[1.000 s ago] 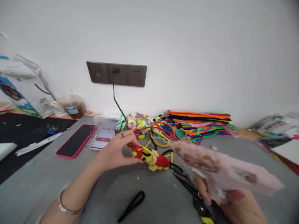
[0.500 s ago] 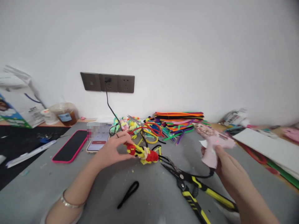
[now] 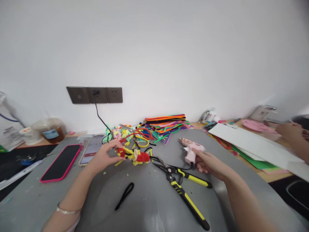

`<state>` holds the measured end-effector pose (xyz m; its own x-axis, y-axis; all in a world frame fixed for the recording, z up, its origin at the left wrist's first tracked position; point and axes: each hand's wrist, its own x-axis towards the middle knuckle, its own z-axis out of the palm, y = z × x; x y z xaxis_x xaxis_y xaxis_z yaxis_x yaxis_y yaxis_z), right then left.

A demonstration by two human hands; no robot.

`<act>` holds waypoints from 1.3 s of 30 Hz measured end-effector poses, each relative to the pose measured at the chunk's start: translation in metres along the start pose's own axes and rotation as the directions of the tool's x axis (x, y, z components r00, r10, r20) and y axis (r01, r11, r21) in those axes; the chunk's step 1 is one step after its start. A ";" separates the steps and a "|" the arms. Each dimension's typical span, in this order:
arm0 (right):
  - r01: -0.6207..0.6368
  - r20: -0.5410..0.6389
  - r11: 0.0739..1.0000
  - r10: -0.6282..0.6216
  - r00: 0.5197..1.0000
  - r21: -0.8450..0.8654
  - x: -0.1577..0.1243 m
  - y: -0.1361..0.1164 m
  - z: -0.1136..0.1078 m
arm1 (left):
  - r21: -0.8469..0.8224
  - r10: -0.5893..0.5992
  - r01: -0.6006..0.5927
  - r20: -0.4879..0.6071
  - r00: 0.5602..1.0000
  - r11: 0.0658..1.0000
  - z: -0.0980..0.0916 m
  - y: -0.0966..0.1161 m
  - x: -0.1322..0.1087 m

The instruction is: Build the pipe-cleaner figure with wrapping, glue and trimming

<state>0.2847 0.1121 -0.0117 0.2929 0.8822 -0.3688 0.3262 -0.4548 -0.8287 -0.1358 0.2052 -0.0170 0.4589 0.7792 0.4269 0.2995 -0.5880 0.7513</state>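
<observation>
The left hand (image 3: 106,156) is nearly closed, thumb and fingers pinching the left end of a red-and-yellow fuzzy piece (image 3: 142,157), which lies lengthwise between the middle of the gray table (image 3: 149,206) and its far edge; whether it touches the surface cannot be told. The right hand (image 3: 207,162) is curled round the handle of a pink glue gun (image 3: 191,151), toward the table's right edge, its nozzle pointing to the far side rather than at the piece. Whether a finger is on the trigger is hidden. Open pliers (image 3: 170,176) lie between the two, jaws near the piece's right end and handles spread toward the near right corner. A black loop (image 3: 120,203) lies closer to the near edge, and a bundle of pipe cleaners (image 3: 165,120) is heaped at the far edge. The step in hand appears to be managing the gun while steadying the piece. Setting the gun down would call for a stable resting spot; using it would call for turning the nozzle leftward, clear of the pinching fingers.
</observation>
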 end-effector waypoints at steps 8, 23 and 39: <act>-0.003 -0.158 0.918 -0.065 0.985 -0.396 -0.008 -0.008 -0.008 | -0.360 -0.026 -0.086 -0.295 0.955 0.929 -0.011 -0.005 0.003; 0.735 0.368 0.485 -0.649 0.666 -0.475 0.031 -0.080 0.117 | -0.208 -0.035 0.044 0.047 0.998 0.977 -0.007 0.000 -0.001; 0.729 0.154 0.675 -0.737 0.658 0.116 0.035 -0.083 0.112 | 0.034 -0.021 0.018 0.094 0.995 0.999 0.007 0.015 -0.006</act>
<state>0.1672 0.1944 -0.0032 -0.1860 0.9347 0.3030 0.3295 0.3499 -0.8769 -0.1282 0.1906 -0.0118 0.5290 0.7675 0.3621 0.3361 -0.5813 0.7411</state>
